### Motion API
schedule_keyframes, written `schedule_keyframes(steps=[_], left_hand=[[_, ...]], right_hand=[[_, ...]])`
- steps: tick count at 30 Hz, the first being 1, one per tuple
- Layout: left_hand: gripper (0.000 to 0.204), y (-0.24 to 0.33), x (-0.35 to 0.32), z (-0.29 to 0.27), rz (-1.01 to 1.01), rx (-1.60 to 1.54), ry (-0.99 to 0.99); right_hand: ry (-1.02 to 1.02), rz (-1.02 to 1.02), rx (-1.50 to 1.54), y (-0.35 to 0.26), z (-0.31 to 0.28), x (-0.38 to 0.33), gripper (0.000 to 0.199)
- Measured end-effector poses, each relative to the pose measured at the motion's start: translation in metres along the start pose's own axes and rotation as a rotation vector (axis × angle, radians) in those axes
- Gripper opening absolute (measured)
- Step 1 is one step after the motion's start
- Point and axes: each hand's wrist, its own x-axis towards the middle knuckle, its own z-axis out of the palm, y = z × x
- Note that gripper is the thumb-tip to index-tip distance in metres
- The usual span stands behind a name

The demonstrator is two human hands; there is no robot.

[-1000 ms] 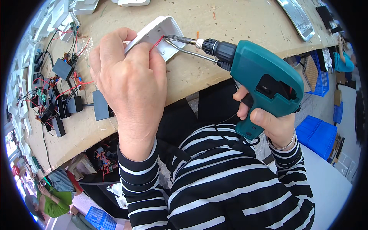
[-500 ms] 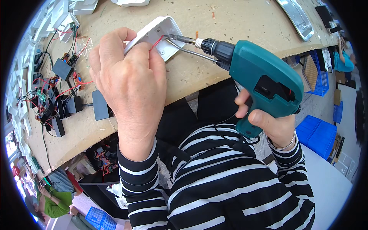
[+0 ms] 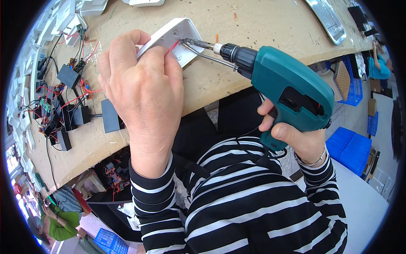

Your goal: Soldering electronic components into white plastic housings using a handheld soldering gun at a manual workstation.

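My left hand (image 3: 141, 84) grips a white plastic housing (image 3: 188, 31) by its near side, tilting it up off the table so its hollow inside shows. A red wire (image 3: 172, 47) runs from beneath my left fingers into the housing. My right hand (image 3: 302, 139) is wrapped round the handle of a green pistol-shaped soldering gun (image 3: 292, 80). Its dark tip and a thin bent metal feed tube (image 3: 211, 58) reach inside the housing, at the end of the red wire. Whether the tip touches the wire is too small to tell.
Black boxes with circuit boards and red wires (image 3: 63, 106) crowd the table's left, with white housings (image 3: 67, 17) behind. A metal tray (image 3: 325, 21) lies at the far right of the wooden table (image 3: 258, 25). Blue crates (image 3: 349, 148) stand on the right; a person in green (image 3: 63, 224) is lower left.
The soldering gun has shifted very slightly left, its tip a touch nearer the red wire's end. My left hand and the housing have stayed in place.
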Motion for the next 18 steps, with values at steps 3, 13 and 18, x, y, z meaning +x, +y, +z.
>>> schedule_keyframes(steps=[3, 13, 18], left_hand=[[0.010, -0.0001, -0.0003, -0.0001, -0.003, 0.001, 0.002], [0.010, 0.0000, -0.0006, 0.0000, -0.002, 0.003, -0.001], [0.010, 0.0000, -0.0005, -0.0004, 0.000, 0.008, 0.000]], right_hand=[[-0.016, 0.005, -0.025, 0.0000, -0.0018, -0.0011, 0.061], [0.020, -0.017, 0.121, 0.0009, -0.0001, -0.0035, 0.056], [0.026, -0.012, 0.083, -0.0005, 0.0004, -0.0048, 0.059]])
